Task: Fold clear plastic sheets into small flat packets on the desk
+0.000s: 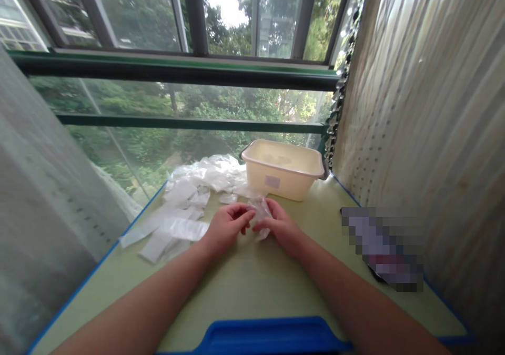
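Observation:
A small, crumpled clear plastic bag (260,209) is between my two hands above the middle of the table. My right hand (282,226) is closed around its right side, with thumb and fingers pressed on the film. The thumb and fingertips of my left hand (229,224) pinch together at the bag's left edge. What the bag contains, if anything, is too small to make out. Just left of my left hand lie flat white and clear plastic packets (173,229), spread loosely over one another.
A cream plastic basin (276,181) with dark handles stands behind my hands. A heap of clear plastic bags (213,171) lies to its left. At the right is a blurred-out flat object (381,252). The pale green table (252,292) has a blue edge; curtains hang on both sides.

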The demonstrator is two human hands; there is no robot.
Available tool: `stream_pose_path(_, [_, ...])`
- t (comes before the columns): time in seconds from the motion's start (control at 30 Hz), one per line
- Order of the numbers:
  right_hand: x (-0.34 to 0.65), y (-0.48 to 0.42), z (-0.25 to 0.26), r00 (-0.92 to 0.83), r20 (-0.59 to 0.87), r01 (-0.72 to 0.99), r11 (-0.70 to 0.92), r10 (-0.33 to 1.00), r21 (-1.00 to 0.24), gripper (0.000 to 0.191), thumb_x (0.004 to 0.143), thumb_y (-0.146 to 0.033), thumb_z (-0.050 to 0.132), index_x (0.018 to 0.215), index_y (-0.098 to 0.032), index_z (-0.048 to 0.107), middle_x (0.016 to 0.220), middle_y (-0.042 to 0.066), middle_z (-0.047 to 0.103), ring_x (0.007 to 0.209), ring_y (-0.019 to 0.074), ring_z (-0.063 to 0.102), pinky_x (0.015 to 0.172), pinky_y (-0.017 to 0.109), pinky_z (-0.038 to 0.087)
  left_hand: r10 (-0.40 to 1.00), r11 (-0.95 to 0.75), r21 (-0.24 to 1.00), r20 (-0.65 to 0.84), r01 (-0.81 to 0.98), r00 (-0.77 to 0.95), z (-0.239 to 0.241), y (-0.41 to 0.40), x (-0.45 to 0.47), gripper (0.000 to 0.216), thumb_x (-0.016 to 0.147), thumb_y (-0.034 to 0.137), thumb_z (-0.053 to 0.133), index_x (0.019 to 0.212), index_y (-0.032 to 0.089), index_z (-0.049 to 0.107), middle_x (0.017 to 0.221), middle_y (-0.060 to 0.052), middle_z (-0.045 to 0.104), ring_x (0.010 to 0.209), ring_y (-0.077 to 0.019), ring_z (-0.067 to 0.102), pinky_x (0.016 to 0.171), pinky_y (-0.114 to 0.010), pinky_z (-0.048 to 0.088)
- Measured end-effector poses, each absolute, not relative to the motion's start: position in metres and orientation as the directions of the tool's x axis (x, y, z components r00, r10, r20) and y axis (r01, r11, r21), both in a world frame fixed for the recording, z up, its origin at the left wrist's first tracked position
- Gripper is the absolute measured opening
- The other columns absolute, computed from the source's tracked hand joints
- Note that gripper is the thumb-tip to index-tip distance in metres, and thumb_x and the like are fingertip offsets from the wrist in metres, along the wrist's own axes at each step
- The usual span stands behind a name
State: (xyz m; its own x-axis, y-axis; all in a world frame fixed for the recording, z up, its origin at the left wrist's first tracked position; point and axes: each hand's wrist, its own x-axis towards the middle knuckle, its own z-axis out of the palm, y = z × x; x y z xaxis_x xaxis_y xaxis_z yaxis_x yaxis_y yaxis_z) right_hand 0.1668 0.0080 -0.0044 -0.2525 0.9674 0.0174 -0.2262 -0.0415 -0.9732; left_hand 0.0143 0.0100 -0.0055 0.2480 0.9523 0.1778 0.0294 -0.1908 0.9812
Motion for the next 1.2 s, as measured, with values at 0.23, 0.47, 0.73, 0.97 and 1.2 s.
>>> stream_pose_path(0.23, [0.167, 0.001, 0.001, -0.317, -0.112, -0.108, -0.153, 0.942, -0.982, 0.027, 0.056, -0.014, 0.05, 0.083, -0.016, 0.052, 0.065, -0.002, 0.059, 0.047, 0.0138, 0.059, 0.036, 0.02, 0.042, 0.988, -0.124, 0.953, 0.145, -0.277, 0.055, 0.007, 0.015, 0.005, 0.018, 0.078, 0.033, 0.055, 0.077, 0.016, 0.05, 0.071, 0.001, 0.06, 0.069, -0.0124, 0.059, 0.064, -0.026, 0.05])
stream_pose_path(0.47, [0.17, -0.006, 0.004, -0.364, -0.063, 0.038, -0.053, 0.929, -0.998, 0.024, 0.07, -0.032, 0.054, 0.087, -0.015, 0.055, 0.078, 0.005, 0.061, 0.06, 0.0141, 0.06, 0.041, 0.021, 0.044, 0.995, -0.092, 0.974, 0.1, -0.205, 0.027, 0.008, 0.019, -0.005, 0.033, 0.068, 0.034, 0.067, 0.088, 0.016, 0.048, 0.062, 0.002, 0.059, 0.053, -0.011, 0.057, 0.05, -0.023, 0.048])
stream_pose_path(0.73, [0.168, -0.01, -0.007, -0.406, 0.197, 0.216, 0.303, 0.893, -0.928, 0.03, 0.072, -0.039, 0.06, 0.091, -0.016, 0.057, 0.074, 0.001, 0.059, 0.063, 0.0118, 0.053, 0.057, 0.023, 0.043, 0.952, -0.221, 0.975, 0.207, 0.036, 0.228, 0.001, 0.007, 0.006, 0.033, 0.075, 0.046, 0.057, 0.07, 0.014, 0.056, 0.056, 0.003, 0.053, 0.048, -0.0083, 0.048, 0.046, -0.019, 0.038])
stream_pose_path(0.97, [0.171, -0.012, 0.002, -0.331, 0.196, 0.268, 0.291, 0.923, -0.918, 0.027, 0.078, -0.035, 0.051, 0.064, -0.013, 0.06, 0.055, -0.002, 0.051, 0.051, 0.0089, 0.044, 0.047, 0.02, 0.033, 0.915, -0.217, 0.97, 0.164, 0.107, 0.369, 0.003, -0.002, 0.011, 0.028, 0.069, 0.042, 0.064, 0.072, 0.015, 0.058, 0.056, 0.004, 0.05, 0.045, -0.0068, 0.043, 0.042, -0.017, 0.032])
stream_pose_path(1.2, [0.173, -0.001, 0.005, -0.278, 0.063, 0.015, 0.07, 0.959, -0.997, 0.034, 0.072, -0.047, 0.057, 0.061, -0.016, 0.047, 0.053, -0.004, 0.048, 0.045, 0.0071, 0.045, 0.04, 0.019, 0.035, 0.905, 0.026, 0.972, 0.076, -0.233, 0.418, 0.006, 0.003, 0.007, 0.021, 0.071, 0.029, 0.065, 0.085, 0.016, 0.056, 0.076, -0.002, 0.061, 0.065, -0.0125, 0.057, 0.061, -0.025, 0.046])
